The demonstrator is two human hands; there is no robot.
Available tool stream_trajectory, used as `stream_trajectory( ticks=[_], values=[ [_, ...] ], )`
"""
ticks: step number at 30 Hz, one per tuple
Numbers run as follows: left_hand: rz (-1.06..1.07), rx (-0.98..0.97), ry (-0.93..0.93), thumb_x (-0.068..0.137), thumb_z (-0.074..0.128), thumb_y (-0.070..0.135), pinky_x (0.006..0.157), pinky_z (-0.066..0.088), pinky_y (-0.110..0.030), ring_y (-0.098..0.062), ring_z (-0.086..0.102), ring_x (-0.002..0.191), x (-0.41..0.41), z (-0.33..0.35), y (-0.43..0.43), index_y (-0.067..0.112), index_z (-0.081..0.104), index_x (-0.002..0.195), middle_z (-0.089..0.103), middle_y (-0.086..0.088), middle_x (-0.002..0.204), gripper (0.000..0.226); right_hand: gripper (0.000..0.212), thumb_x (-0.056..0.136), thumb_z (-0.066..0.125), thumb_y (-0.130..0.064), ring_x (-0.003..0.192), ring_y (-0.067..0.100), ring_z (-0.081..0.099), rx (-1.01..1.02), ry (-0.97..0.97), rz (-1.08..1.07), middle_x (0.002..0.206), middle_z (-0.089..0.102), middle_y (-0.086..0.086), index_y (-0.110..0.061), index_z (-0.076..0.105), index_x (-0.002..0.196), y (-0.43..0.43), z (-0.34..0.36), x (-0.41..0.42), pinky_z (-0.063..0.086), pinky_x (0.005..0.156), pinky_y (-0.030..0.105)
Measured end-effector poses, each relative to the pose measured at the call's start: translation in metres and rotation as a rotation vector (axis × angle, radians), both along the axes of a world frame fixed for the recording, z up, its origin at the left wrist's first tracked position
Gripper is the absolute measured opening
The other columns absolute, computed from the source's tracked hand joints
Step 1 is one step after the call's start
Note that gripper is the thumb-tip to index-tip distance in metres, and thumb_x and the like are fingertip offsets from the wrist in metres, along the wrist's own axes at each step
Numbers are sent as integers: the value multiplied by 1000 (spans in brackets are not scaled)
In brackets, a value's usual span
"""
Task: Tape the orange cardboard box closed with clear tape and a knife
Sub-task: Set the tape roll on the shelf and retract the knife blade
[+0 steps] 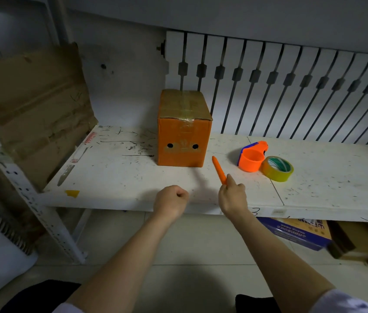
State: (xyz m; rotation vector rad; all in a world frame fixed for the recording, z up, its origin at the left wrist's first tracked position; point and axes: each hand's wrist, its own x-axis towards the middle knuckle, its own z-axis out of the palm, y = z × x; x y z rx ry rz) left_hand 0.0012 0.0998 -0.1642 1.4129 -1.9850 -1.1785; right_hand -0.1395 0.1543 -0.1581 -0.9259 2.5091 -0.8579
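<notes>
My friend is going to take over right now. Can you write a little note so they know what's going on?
Left hand: closed fist, empty, above the shelf edge.
Right hand: holds the orange knife, tip pointing toward the box.
The box stands mid-shelf, flaps shut, tape already across the top.
Tape roll and orange dispenser sit to its right, touching each other.
Done: top looks taped.
Left: check the seal, then put the knife down.

Only legible mark I see: a handwritten "3" on the table's front edge (pixel 256 211). Red print at table's left and the blue box (pixel 296 233) lettering below: too blurry to read.
</notes>
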Motion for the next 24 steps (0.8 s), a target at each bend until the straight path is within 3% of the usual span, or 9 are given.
stream_trajectory(
  ticks=[5,9,11,14,16,18,21,24],
  values=[
    [-27,-46,-7,89,51,14,80,52,-32,-20,62,93,-25,4,-29,12,67,88,68,-1,98,16,57,94,43,-7,117,40,48,134,78,-66,136,31,22,-17,22,147,-34,-7,-43,46,95,46],
    [-24,-119,-46,89,50,11,84,54,-37,-21,62,96,-45,-4,-55,14,68,88,69,-2,103,19,75,94,45,-3,101,30,52,107,152,-8,128,34,15,-42,10,148,-66,-25,-71,52,90,43],
    [-34,-148,-62,91,50,13,86,54,-37,-22,61,98,-53,-9,-66,15,68,92,69,-2,105,18,77,95,43,-4,95,27,52,107,197,28,127,34,14,-46,7,147,-82,-33,-82,54,87,42],
    [-62,-181,-81,92,51,17,86,54,-38,-23,61,98,-64,-13,-78,11,69,98,69,-5,106,19,62,97,38,-10,111,35,56,140,256,9,140,31,18,-34,15,149,-104,-47,-100,51,88,42],
    [-86,-194,-92,92,52,17,87,53,-39,-22,61,100,-69,-17,-84,12,69,100,69,-4,108,20,52,98,40,-20,115,36,53,163,278,-10,139,36,19,-23,23,147,-115,-54,-109,49,88,43],
    [-104,-203,-96,92,52,18,88,53,-40,-22,59,101,-74,-22,-90,13,69,99,68,-3,109,19,55,95,48,-25,112,37,54,172,311,-13,134,40,20,-14,25,145,-122,-58,-115,50,87,44],
    [-102,-221,-107,91,54,20,89,52,-42,-23,57,103,-79,-28,-94,17,68,98,67,-1,109,16,69,89,57,-7,107,35,55,300,410,36,128,40,22,-17,21,147,-130,-57,-120,53,80,42],
    [-100,-215,-98,91,54,21,89,52,-43,-23,58,103,-82,-32,-95,18,68,99,67,-2,110,16,65,87,58,-3,106,33,55,383,517,90,122,44,20,-13,29,144,-135,-56,-122,54,75,39]
  ],
)
